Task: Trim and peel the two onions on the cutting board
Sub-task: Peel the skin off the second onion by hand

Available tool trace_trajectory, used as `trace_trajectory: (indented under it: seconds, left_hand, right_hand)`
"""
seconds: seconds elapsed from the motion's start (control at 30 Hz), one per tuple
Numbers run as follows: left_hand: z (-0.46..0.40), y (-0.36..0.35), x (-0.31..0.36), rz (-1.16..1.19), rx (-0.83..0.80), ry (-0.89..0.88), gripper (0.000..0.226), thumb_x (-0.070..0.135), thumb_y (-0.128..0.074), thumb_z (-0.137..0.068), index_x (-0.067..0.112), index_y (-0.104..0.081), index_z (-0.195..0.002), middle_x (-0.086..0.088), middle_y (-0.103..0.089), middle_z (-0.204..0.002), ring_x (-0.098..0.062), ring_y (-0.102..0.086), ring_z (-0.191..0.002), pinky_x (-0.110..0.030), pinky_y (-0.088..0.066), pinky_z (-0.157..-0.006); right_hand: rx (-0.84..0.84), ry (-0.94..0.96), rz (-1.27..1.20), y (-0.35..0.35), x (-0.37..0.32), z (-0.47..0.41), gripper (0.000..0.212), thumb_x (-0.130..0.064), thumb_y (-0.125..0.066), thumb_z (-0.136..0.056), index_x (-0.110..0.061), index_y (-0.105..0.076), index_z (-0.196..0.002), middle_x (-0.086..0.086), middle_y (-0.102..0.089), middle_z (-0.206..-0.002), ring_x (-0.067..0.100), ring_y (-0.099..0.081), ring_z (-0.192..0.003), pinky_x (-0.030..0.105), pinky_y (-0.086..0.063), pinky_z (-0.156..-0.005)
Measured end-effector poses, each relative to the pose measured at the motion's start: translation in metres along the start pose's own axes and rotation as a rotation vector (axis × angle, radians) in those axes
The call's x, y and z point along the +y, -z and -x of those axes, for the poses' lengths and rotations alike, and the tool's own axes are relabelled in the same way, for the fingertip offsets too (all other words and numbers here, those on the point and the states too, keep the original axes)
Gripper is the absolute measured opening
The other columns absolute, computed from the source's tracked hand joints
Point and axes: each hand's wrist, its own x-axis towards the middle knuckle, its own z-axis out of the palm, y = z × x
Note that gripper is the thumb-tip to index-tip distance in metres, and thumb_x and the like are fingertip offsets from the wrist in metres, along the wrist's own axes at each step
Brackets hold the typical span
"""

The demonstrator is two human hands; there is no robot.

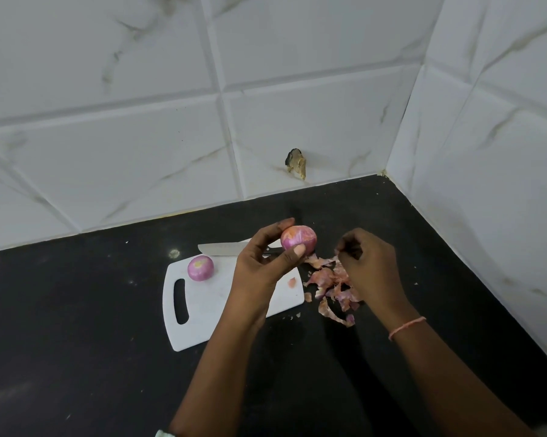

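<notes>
My left hand (262, 263) holds a pink-purple onion (299, 237) between thumb and fingers, raised above the right end of the white cutting board (203, 310). A second onion (200, 268), smooth and purple with a pale cut top, rests on the board near its handle slot. My right hand (367, 263) hovers just right of the held onion with fingers curled, pinching what looks like a thin scrap of skin. A knife (221, 248) lies along the board's far edge, its handle hidden behind my left hand.
A pile of dry pink onion skins (332, 285) lies on the black counter (76, 342) right of the board. One small skin scrap (292, 281) sits on the board. White tiled walls close the back and right side, meeting in a corner.
</notes>
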Motion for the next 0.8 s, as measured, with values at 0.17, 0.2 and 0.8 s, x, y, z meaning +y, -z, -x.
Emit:
trace_trajectory:
  seconds: [0.17,0.2,0.8]
  left_hand:
    - [0.002,0.000,0.000,-0.004,0.000,-0.061,0.041,0.015,-0.081,-0.074,0.025,-0.069,-0.112,0.007,-0.071,-0.114,-0.025,-0.069,-0.105,-0.035,-0.057,-0.089]
    - [0.002,0.000,0.000,-0.002,0.004,-0.075,0.041,0.015,-0.081,-0.073,0.024,-0.069,-0.111,0.006,-0.071,-0.113,-0.026,-0.068,-0.106,-0.034,-0.058,-0.088]
    - [0.013,-0.003,0.007,0.159,-0.044,-0.125,0.038,0.024,-0.081,-0.075,0.022,-0.070,-0.112,0.002,-0.070,-0.117,-0.021,-0.068,-0.100,-0.023,-0.054,-0.074]
  right_hand:
    - [-0.076,0.102,-0.248,0.013,-0.032,0.006,0.016,-0.020,-0.065,-0.091,-0.023,-0.068,-0.106,-0.015,-0.068,-0.100,-0.003,-0.064,-0.092,0.005,-0.048,-0.076]
    - [-0.089,0.110,-0.331,0.016,-0.041,0.008,0.015,-0.021,-0.068,-0.089,-0.022,-0.070,-0.104,-0.015,-0.069,-0.097,-0.002,-0.065,-0.092,0.007,-0.050,-0.076]
    - [-0.008,0.122,-0.475,0.024,-0.065,0.022,0.011,-0.011,-0.069,-0.088,-0.017,-0.072,-0.096,-0.010,-0.071,-0.088,-0.001,-0.068,-0.083,0.009,-0.052,-0.068]
